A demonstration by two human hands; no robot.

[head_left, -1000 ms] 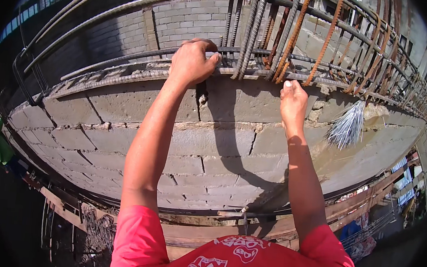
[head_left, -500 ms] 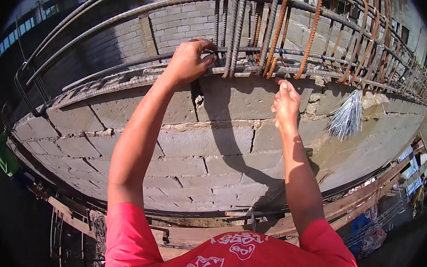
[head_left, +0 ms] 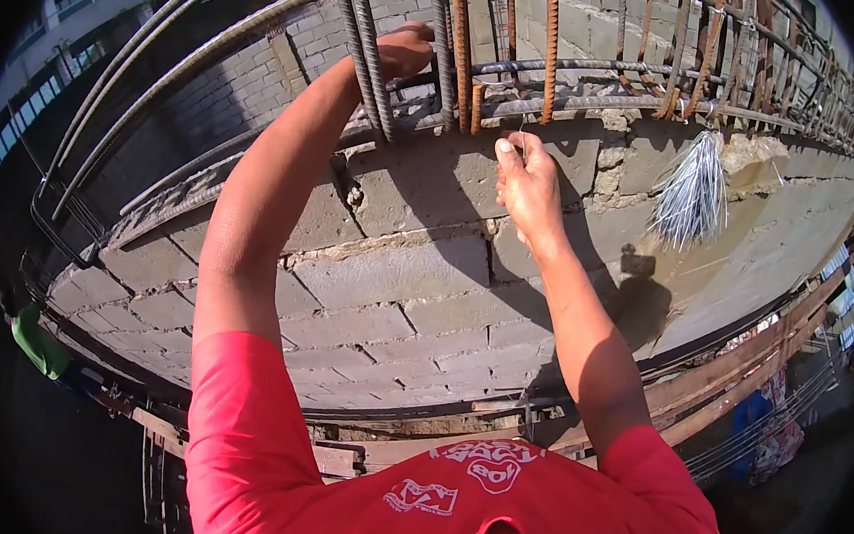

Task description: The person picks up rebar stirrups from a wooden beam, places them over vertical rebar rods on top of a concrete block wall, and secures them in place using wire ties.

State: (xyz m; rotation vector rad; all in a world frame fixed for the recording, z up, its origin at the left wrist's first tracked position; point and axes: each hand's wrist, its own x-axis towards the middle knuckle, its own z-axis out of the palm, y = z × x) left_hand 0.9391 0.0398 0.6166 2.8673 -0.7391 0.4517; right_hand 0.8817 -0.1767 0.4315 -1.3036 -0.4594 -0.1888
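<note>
My left hand (head_left: 404, 52) reaches over the top of the block wall (head_left: 366, 272), in among the upright ribbed steel bars (head_left: 364, 51). Its fingers are bent together and partly hidden; what they hold, if anything, does not show. Just below the lower lengthwise bar (head_left: 580, 106), my right hand (head_left: 531, 185) is closed in a pinch, thumb against forefinger. A thin strand of tie wire (head_left: 522, 126) shows at its fingertips. Rusty upright bars (head_left: 551, 46) stand just above that hand.
A bundle of silvery tie wires (head_left: 692, 193) hangs from the bars on the right. Long bent bars (head_left: 162, 65) sweep across the upper left. Wooden planks (head_left: 741, 357) run along the foot of the wall. A person in green (head_left: 38, 345) is at the far left.
The view has shifted to the right along the wall. My left hand has moved further in behind the upright bars. My right hand remains pinched below the lower bar.
</note>
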